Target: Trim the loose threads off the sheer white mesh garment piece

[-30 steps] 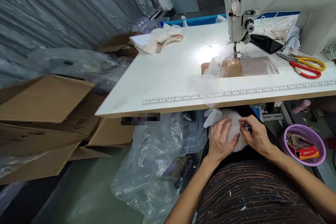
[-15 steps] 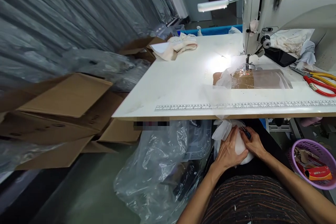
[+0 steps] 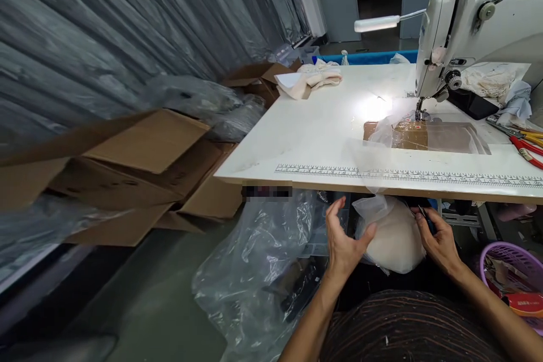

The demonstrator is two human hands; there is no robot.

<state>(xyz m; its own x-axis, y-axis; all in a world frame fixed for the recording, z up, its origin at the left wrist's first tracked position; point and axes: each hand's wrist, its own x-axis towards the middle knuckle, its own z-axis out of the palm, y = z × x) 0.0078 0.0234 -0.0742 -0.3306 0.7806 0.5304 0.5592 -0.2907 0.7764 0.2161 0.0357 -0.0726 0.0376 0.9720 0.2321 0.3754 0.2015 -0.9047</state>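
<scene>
A rounded beige pad, wrapped in sheer white fabric, rests on my lap below the table edge. A strip of the sheer fabric runs from it over the edge onto the table. My left hand is open at the pad's left side, fingers spread and raised; its thumb is by the fabric, and I cannot tell whether it touches. My right hand is closed around small dark-handled thread snips at the pad's right edge. Their pointed metal tip shows above the fingers.
A sewing machine stands on the white table, with red- and yellow-handled scissors at right. Cardboard boxes and clear plastic bags lie left. A purple basket stands low at right.
My left hand has lifted off the pad, moved left and spread its fingers. My right hand has moved to the pad's right edge with the snips, exposing more of the pad. The view has shifted left.
</scene>
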